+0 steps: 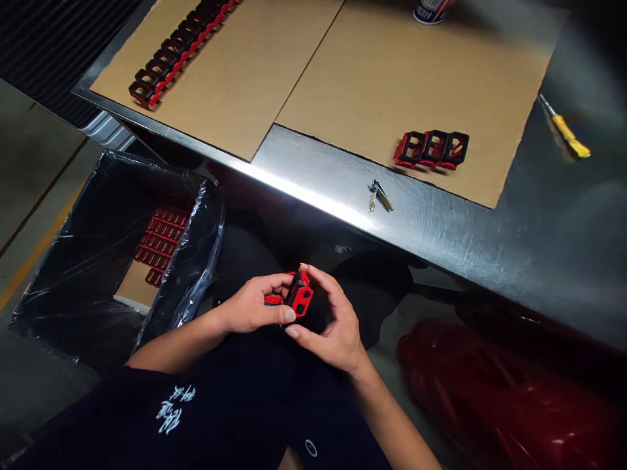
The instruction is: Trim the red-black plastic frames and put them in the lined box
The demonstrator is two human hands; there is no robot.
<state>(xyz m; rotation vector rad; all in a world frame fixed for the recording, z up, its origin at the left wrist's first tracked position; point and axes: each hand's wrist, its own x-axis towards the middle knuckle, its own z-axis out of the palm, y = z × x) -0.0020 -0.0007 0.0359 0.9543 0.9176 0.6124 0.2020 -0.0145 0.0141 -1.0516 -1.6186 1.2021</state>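
Left grip (255, 305) pinches (right grip (337, 323) arches).

On my metal counter (441, 225) I have cardboard sheets (362, 85), with a can (431, 12) at the far side. A yellow-handled tool (565, 132) lies right; nearer, a small metal item (383, 196), possibly a clip. Red plastic (499, 391) bulges near right; a yellow floor line (44, 247) runs left.
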